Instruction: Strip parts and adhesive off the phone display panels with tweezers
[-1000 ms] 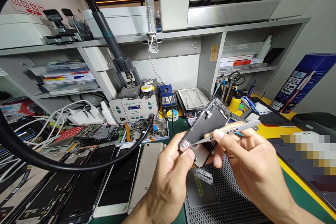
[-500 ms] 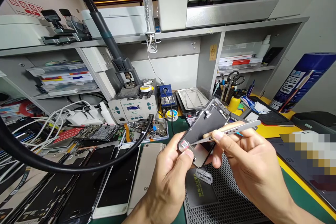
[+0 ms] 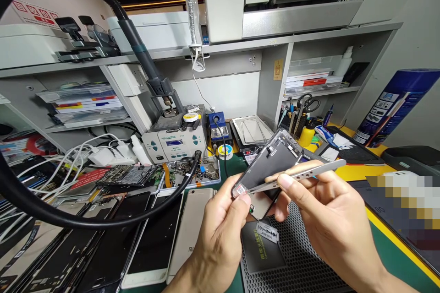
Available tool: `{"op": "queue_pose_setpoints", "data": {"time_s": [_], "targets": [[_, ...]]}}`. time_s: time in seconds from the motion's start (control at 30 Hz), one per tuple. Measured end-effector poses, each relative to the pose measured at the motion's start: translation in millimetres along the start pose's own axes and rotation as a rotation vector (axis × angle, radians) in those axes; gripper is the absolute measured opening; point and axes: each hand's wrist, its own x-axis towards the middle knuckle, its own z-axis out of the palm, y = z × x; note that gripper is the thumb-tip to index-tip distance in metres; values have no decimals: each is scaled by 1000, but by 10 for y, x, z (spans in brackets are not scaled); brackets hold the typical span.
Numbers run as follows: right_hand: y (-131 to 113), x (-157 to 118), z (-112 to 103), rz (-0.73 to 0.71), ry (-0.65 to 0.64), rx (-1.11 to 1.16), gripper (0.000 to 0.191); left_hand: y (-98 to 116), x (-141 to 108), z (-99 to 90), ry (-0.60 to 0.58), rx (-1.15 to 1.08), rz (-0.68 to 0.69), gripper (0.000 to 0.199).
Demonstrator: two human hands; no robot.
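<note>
My left hand (image 3: 225, 229) is closed on the lower left corner of a dark phone screen assembly (image 3: 266, 165), its thumb pressing near a small white label (image 3: 239, 190). The assembly is tilted, inner side toward me, with flex parts along its top. My right hand (image 3: 323, 206) pinches metal tweezers (image 3: 305, 171), whose tips reach the lower edge by the label and my left thumb. Whether the tips grip anything is too small to tell. Behind and below the assembly shows another shiny phone part (image 3: 263, 206). A razor blade (image 3: 267, 232) lies on the black perforated mat (image 3: 302, 256) beneath my hands.
Several phones and screens lie at left, including a gold phone (image 3: 192, 233). A thick black hose (image 3: 103, 222) loops across the left side. Behind stand a rework station (image 3: 175, 144) and a tray of circuit boards (image 3: 209, 169). A blue can (image 3: 395, 105) stands at right.
The tweezers have shifted slightly right and lie at a flatter angle, their tips still near my left thumb. My left thumb has moved slightly left. The camera view has shifted a little.
</note>
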Motion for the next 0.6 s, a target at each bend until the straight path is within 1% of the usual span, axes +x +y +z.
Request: {"op": "queue_pose_setpoints", "data": {"time_s": [0.17,0.4,0.53,0.6], "targets": [[-5,-14,-7,3,-1,-5,7,-14,-6,10,21,-5,-10,36],[-2,-7,-33,-17,36,-43,10,-2,-2,-1,22,-32,-37,39],[-59,14,-44,6,127,-5,13,35,12,0,-28,-82,-47,38],[-120,52,-46,-27,203,18,14,45,16,7,-65,-155,-58,36]]}}
